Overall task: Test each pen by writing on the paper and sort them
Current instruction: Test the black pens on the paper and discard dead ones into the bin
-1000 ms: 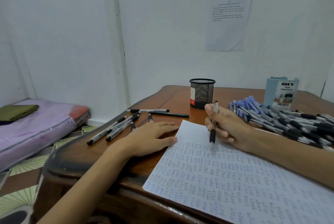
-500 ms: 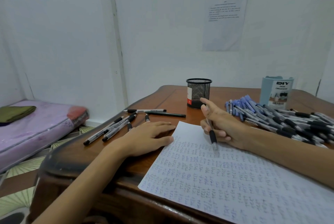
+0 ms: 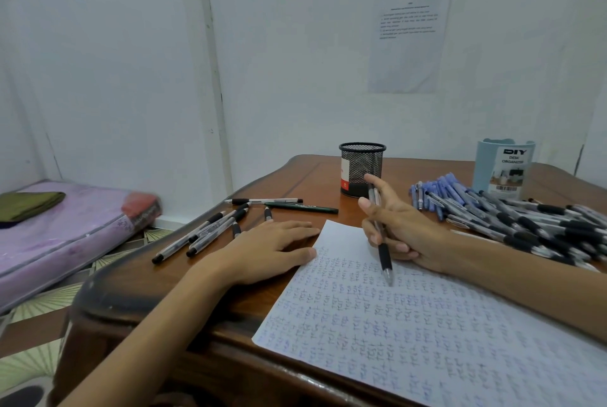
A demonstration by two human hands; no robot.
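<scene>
My right hand [image 3: 402,229] grips one pen [image 3: 381,235], fingers curled round the barrel, index finger raised; the tip points down onto the paper [image 3: 410,327] at its far edge. My left hand [image 3: 267,250] lies flat, fingers straight, on the wooden table [image 3: 305,176], with its thumb and fingertips at the left edge of the paper. The sheet carries rows of blue test marks. A small group of pens [image 3: 210,231] lies left, beyond my left hand. A large pile of pens [image 3: 512,212] lies right. At the far side stand a black mesh cup [image 3: 361,168] and a blue desk organizer [image 3: 504,165].
</scene>
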